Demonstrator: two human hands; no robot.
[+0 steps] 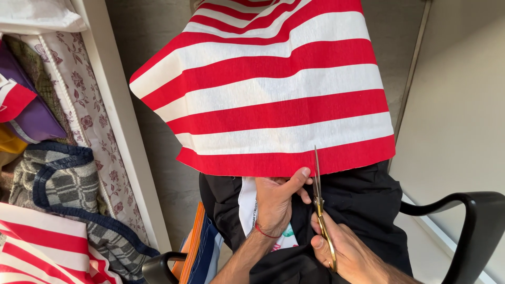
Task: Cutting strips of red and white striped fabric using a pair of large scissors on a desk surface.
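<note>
Striped cloth cut with scissors, frame centre.
The cloth (273,89) edge is pinched by the left hand (276,202); gold scissors (321,205) are gripped by the right hand (350,252), partly cut off below. A white label (250,208) is half hidden, print unreadable.

Your left hand (274,202): palm down, thumb stretched fwd, fingers pinched shut, wrist straight w/ forearm low centre. Your right hand (344,252): just beside it, fingers curled closed, thumb on top, knuckles angled up-left.
</note>
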